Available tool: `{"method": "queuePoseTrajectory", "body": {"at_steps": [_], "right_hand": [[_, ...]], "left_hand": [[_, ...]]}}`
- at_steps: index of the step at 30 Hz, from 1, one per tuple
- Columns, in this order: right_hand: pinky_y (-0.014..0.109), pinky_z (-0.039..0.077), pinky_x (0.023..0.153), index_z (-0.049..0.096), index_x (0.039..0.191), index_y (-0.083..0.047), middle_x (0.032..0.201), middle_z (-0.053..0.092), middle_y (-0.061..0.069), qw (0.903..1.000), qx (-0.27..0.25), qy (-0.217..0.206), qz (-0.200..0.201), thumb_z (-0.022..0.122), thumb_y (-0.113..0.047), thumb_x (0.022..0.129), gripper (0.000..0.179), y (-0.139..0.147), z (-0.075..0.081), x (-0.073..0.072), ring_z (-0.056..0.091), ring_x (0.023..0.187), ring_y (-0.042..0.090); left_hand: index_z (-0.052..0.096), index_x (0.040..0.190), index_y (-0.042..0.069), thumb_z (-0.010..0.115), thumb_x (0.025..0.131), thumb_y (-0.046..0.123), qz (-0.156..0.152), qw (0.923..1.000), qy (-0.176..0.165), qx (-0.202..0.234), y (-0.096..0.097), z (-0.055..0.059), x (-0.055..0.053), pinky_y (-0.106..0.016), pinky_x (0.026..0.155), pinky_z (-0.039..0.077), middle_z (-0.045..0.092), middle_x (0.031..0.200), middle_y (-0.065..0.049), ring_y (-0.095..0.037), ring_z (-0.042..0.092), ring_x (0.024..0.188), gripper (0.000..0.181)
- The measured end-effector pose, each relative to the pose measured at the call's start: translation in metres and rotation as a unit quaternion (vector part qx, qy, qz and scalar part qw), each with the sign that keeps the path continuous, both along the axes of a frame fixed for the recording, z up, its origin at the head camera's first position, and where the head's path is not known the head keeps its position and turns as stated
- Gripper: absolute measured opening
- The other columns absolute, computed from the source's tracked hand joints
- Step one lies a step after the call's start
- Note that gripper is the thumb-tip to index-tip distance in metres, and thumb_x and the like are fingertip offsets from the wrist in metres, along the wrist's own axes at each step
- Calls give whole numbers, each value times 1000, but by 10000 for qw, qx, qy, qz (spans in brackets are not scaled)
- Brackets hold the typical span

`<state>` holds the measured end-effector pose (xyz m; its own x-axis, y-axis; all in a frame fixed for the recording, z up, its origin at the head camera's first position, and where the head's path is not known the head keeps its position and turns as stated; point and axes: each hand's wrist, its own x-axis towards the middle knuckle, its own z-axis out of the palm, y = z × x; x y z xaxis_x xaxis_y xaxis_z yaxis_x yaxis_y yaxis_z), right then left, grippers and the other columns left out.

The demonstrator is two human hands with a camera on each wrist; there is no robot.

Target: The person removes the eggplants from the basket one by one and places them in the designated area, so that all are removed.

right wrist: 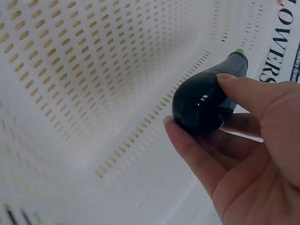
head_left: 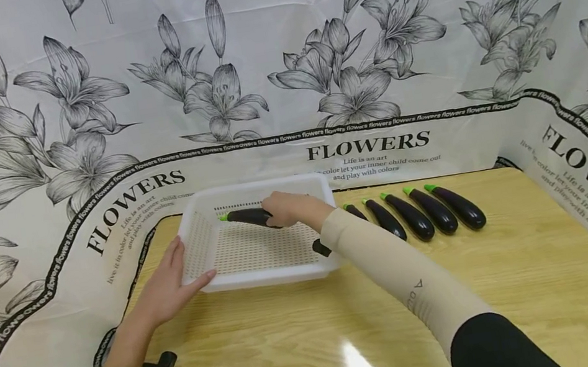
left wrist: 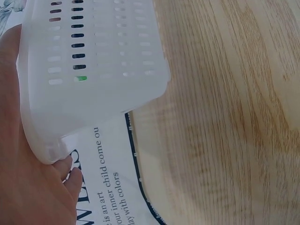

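A white perforated plastic basket (head_left: 270,276) stands on the wooden table. At its near left corner my left hand (head_left: 165,292) grips the rim, thumb over the front edge and fingers along the left side. My right hand (head_left: 290,208) pinches a dark purple eggplant (head_left: 245,217) by its rounded end, above the inside of the basket. The green stem end points left in the head view. In the right wrist view, thumb and fingertips hold the glossy eggplant (right wrist: 201,105) over the perforated inner wall.
Several more eggplants (head_left: 408,217) lie side by side to the basket's right, stems pointing away; the right forearm partly covers the nearest ones. A flower-printed cloth (head_left: 260,106) rises behind and at both sides of the table (head_left: 272,349).
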<state>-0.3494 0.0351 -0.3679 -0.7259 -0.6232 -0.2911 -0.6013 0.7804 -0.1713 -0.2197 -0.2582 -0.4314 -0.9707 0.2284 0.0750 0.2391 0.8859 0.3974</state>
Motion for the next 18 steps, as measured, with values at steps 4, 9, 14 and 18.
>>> {"method": "queuePoseTrajectory", "body": {"at_steps": [4,9,14,18], "right_hand": [[33,44,74,62,109,-5,90,58,6,9997,-236,50,-71,57,-21,106,17,12,13,5,50,79,18],[32,44,74,61,107,-5,92,60,6,9986,-515,-16,-127,56,-22,107,18,25,23,8,51,81,18],[30,42,68,61,106,-4,89,61,6,9961,-848,-191,-142,56,-22,107,18,41,31,15,52,74,17],[30,41,67,62,107,-5,89,61,5,9947,-1003,-144,-178,57,-23,107,19,56,34,20,52,73,16]], "left_hand": [[4,161,-7,53,97,68,-29,10000,-31,37,-1,0,-1,-66,118,21,-1,169,-25,-51,13,152,110],[3,161,-7,52,96,69,1,9999,-134,79,-5,2,0,-67,118,20,-4,169,-24,-51,11,152,112],[2,161,-7,52,96,69,14,9998,-191,92,-4,2,1,-67,118,20,-5,170,-23,-50,10,153,112],[2,161,-7,52,97,69,-31,9998,-173,116,0,2,1,-68,117,21,-4,170,-24,-51,11,152,112]]}}
